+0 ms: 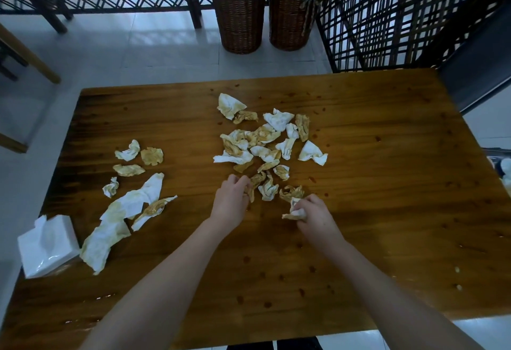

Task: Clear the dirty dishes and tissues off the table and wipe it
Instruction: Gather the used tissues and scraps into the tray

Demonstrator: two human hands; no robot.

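Gripping a tissue wad [297,210] tight in the right hand [312,211] and pinching a tissue scrap [253,187] with the left hand [231,197], both near the middle of the bench [387,183] beside the tissue pile [262,142], can drop bits on the floor if grabbing too many.

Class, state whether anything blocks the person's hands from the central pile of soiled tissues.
Nothing visible does: the left hand and right hand each grip pieces at the near edge of the soiled tissue pile.
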